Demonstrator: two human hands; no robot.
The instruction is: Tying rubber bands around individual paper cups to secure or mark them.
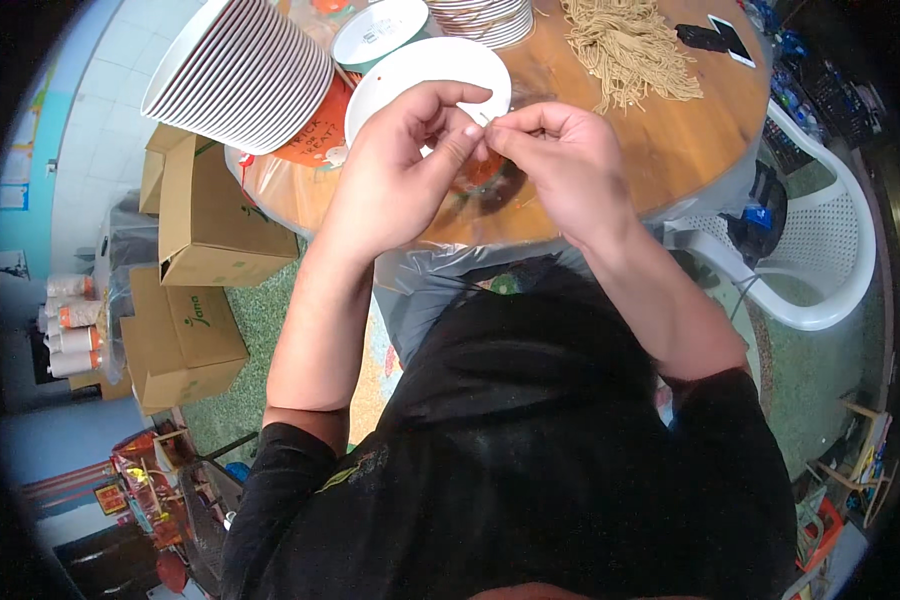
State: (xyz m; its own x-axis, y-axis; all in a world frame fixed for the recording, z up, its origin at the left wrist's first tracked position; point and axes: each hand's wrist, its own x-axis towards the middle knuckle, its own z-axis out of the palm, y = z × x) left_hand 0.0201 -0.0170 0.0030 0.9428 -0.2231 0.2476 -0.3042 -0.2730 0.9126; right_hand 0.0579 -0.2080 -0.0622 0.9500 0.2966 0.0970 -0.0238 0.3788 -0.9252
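Near twelve o'clock, our left hand (420, 160) and right hand (565, 160) come close at the fingertips above the wooden surface (685, 140); anything between them is too small to tell. We see stacked tubs (240, 75) toward eleven, tan cord (635, 45) at one, a white chair (840, 225) near three and cartons (235, 235) around ten.

Our left forearm (315, 320) and right forearm (675, 290), both bare, angle inward as we hold our left hand (405, 155) curled, index finger arched apart from the thumb; our right hand (575, 165) pinches, fingertips just beside the left's.
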